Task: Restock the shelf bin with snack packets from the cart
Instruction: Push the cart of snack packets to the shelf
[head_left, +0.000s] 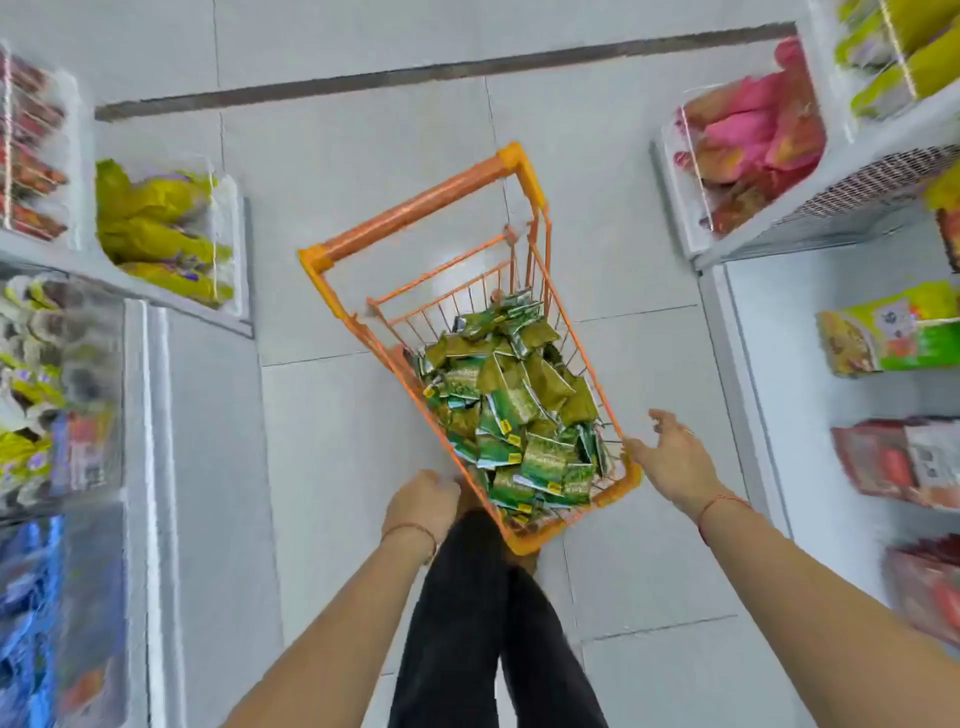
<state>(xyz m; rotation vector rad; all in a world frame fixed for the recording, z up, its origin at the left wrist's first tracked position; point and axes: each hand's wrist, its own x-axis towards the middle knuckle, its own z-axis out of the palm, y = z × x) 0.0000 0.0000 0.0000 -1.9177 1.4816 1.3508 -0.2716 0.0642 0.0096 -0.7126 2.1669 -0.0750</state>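
Note:
An orange wire cart (537, 179) stands on the white tiled floor in the aisle, its handle pointing away from me. It is heaped with several green snack packets (511, 400). My left hand (423, 501) hangs by the cart's near left corner with its fingers curled, and I cannot tell whether it touches the frame. My right hand (672, 460) is spread, fingers straight, and its fingertips reach the cart's near right corner. Neither hand holds a packet.
Shelves line both sides. On the left stand clear bins with yellow-green packets (156, 228), red packets (31, 150) and blue ones (26, 618) lower down. On the right are pink and orange packets (753, 135) and boxed goods (893, 327). My black-trousered legs (488, 613) stand behind the cart.

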